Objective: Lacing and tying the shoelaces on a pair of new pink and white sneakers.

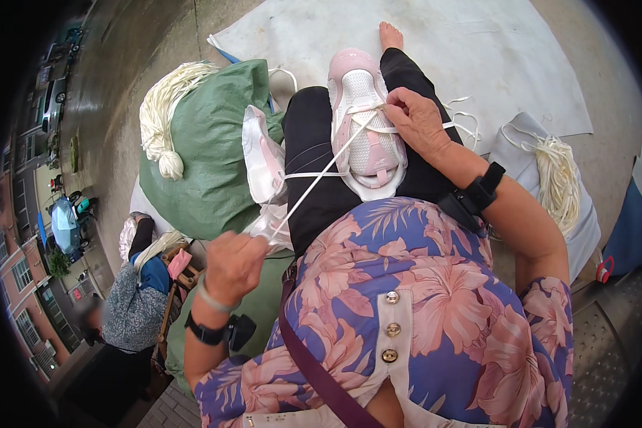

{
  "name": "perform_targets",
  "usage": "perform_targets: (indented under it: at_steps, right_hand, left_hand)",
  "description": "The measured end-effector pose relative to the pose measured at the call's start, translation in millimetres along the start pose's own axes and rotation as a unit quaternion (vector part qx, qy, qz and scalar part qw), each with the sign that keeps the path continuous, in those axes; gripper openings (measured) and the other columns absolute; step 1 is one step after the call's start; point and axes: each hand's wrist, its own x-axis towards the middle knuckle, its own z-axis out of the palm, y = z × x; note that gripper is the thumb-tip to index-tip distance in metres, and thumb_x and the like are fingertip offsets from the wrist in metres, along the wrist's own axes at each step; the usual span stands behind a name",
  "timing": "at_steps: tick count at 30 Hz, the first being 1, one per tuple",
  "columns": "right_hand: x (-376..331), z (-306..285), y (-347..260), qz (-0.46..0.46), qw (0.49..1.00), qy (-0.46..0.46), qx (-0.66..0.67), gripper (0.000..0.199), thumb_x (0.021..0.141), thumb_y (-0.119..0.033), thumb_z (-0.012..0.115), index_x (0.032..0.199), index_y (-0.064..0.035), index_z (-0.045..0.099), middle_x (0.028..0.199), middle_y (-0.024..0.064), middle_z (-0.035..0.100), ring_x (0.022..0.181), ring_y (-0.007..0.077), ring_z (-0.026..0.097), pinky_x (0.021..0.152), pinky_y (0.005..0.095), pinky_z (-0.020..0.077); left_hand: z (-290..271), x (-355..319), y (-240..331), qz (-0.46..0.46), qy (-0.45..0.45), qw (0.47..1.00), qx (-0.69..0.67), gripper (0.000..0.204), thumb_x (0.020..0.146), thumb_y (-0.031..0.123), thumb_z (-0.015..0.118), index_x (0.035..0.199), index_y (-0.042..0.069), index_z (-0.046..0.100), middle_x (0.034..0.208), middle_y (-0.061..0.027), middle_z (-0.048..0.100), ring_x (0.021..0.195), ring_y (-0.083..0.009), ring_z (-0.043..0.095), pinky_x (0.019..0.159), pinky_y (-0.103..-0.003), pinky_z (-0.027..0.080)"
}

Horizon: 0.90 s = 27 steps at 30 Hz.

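Note:
Across my lap lies a pink and white shoe upper (357, 78), its toe pointing away from me. A white shoelace (319, 177) runs taut from its eyelets down to my left hand (237, 269), which is closed in a fist round the lace. My right hand (415, 123) pinches lace at the right-hand eyelets, with thumb and fingertips together. Loose lace ends trail over both thighs. Left of my leg, another pink and white upper (262, 153) leans against a green sack.
The bulging green sack (207, 157) stands at my left, with a bundle of white laces (165, 107) on it. A second lace bundle (560, 178) rests on pale cloth at the right. Another person (137, 303) sits at the far left. A white sheet (478, 50) covers the ground ahead.

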Motion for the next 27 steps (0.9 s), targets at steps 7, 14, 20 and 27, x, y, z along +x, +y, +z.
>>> perform_targets:
  at_steps: [7, 14, 20, 27]
  right_hand:
    - [-43, -88, -32, 0.102, 0.961, -0.240, 0.095, 0.018, 0.087, -0.016, 0.049, 0.089, 0.0008, 0.056, 0.062, 0.0023, 0.049, 0.055, 0.0091, 0.044, 0.051, 0.0231, 0.0369]
    - [-121, -239, 54, 0.113, 0.979, -0.115, -0.126, 0.016, 0.085, -0.013, 0.053, 0.084, 0.0028, 0.057, 0.060, 0.0013, 0.048, 0.054, 0.0096, 0.042, 0.050, 0.0247, 0.0348]
    - [-210, -350, 132, 0.108, 0.950, -0.030, -0.292, 0.012, 0.083, -0.007, 0.054, 0.091, 0.0018, 0.056, 0.081, 0.0146, 0.059, 0.070, 0.0236, 0.056, 0.065, 0.0306, 0.0442]
    - [-230, -387, 144, 0.069, 0.865, -0.030, -0.496, 0.014, 0.086, -0.009, 0.050, 0.099, -0.0043, 0.055, 0.091, 0.0146, 0.060, 0.081, 0.0324, 0.058, 0.069, 0.0349, 0.0463]
  left_hand:
    - [-16, -43, -20, -0.041, 0.082, 0.983, 0.162, 0.024, 0.066, 0.002, 0.063, 0.087, 0.008, 0.055, 0.057, -0.0062, 0.046, 0.052, -0.0245, 0.047, 0.046, -0.036, 0.033]
    - [-2, -153, -106, -0.263, 0.014, 0.939, 0.221, 0.018, 0.080, 0.008, 0.054, 0.096, 0.003, 0.060, 0.084, -0.0153, 0.063, 0.073, -0.0323, 0.061, 0.063, -0.038, 0.047]
    - [2, -257, -149, -0.368, 0.124, 0.886, 0.253, 0.020, 0.087, 0.017, 0.050, 0.095, 0.002, 0.060, 0.084, -0.0180, 0.063, 0.075, -0.0334, 0.061, 0.065, -0.038, 0.048]
    - [-23, -291, -180, -0.442, 0.093, 0.841, 0.297, 0.022, 0.088, 0.022, 0.048, 0.093, 0.004, 0.060, 0.079, -0.0190, 0.061, 0.070, -0.0362, 0.059, 0.060, -0.042, 0.045]
